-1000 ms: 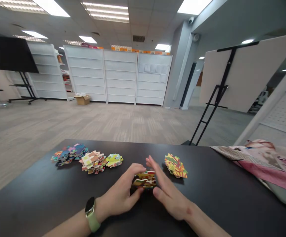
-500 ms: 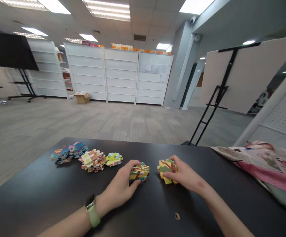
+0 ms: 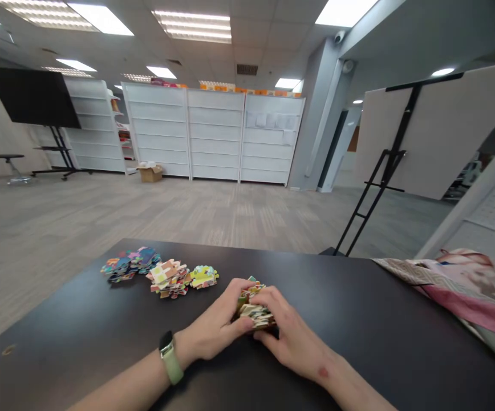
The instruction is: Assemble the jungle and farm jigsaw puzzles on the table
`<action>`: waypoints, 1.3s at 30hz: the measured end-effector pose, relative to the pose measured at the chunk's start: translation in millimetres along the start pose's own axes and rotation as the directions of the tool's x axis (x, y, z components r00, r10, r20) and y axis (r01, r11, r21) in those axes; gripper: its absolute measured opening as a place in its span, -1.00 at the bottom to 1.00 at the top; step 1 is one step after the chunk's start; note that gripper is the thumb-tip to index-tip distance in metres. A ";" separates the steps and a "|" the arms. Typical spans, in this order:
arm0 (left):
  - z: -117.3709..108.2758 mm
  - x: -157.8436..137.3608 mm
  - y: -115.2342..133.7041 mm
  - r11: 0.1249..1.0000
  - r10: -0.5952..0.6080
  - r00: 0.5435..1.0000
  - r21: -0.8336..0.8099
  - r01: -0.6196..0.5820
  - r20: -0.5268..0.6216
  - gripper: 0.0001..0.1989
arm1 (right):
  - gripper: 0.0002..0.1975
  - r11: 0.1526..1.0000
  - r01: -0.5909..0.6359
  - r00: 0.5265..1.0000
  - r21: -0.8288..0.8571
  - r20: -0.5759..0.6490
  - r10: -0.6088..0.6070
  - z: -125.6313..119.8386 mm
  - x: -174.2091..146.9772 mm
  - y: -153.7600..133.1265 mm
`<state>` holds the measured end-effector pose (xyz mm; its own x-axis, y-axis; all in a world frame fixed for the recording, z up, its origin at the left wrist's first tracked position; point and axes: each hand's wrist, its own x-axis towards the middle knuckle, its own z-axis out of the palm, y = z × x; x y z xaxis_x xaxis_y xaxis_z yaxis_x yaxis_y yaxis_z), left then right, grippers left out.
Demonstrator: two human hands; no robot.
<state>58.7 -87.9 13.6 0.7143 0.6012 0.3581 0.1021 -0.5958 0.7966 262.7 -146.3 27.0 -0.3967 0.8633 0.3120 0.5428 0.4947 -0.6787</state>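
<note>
On a black table (image 3: 80, 342), three small puzzle heaps (image 3: 162, 273) lie left of the stack (image 3: 254, 308). The left hand (image 3: 215, 331) and right hand (image 3: 292, 337) press together around the stack from both sides. A patterned cloth (image 3: 461, 288) lies well right of the stack.

The table (image 3: 358, 319) was black and plain, and the puzzle stack (image 3: 254, 308) showed yellow, green, red and cream patches. Three piles lay on it: the blue and purple pile (image 3: 130, 264) with touches of orange and teal, the cream and orange pile (image 3: 169, 278) with red edges, and the yellow-green pile (image 3: 205, 276) with small blue marks. The watch strap (image 3: 171, 365) was pale green with a black face, and the cloth (image 3: 465, 285) was pink and cream with a grey geometric border.
</note>
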 end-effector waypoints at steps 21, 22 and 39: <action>1.7 0.8 -4.7 0.993 -0.045 0.999 0.109 0.047 -0.016 -0.24 | -0.05 0.981 -0.174 0.985 0.081 0.020 0.173 -14.8 -8.1 36.5; 1.7 0.7 -4.5 0.993 -0.049 0.999 0.108 0.051 -0.018 -0.23 | -0.14 0.977 -0.172 0.985 0.126 0.015 0.171 -17.3 -8.3 36.9; -1.8 -3.1 -6.5 0.991 -0.036 0.997 0.128 0.026 0.072 -0.38 | -0.78 0.895 -0.168 0.882 0.413 -0.343 0.324 -16.9 4.9 44.1</action>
<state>54.5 -85.0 8.2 0.7583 0.5821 0.2935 0.2085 -0.6432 0.7368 297.3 -118.6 9.8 0.0793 0.9557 0.2833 0.2466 0.2566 -0.9345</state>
